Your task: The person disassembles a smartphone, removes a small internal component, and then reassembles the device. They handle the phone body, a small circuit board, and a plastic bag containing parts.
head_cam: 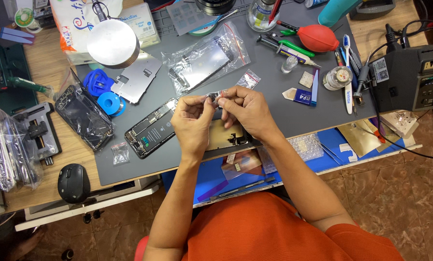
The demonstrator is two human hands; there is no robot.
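Note:
Both my hands meet over the middle of the grey work mat [293, 116]. My left hand [193, 123] and my right hand [245, 110] pinch between their fingertips a small dark part in a clear wrapper [215, 96]. Just under my hands lies an opened phone body [151, 129] with its dark insides showing, and beside it a phone screen panel [226, 137] lying face down, partly hidden by my wrists.
A bagged screen [202, 63] and a metal shield plate [136, 79] lie further back. A round lamp head [112, 42], blue suction tools [100, 87], a red air blower [318, 38], a syringe [286, 48], a black mouse [73, 182] and a soldering station [412, 77] surround the mat.

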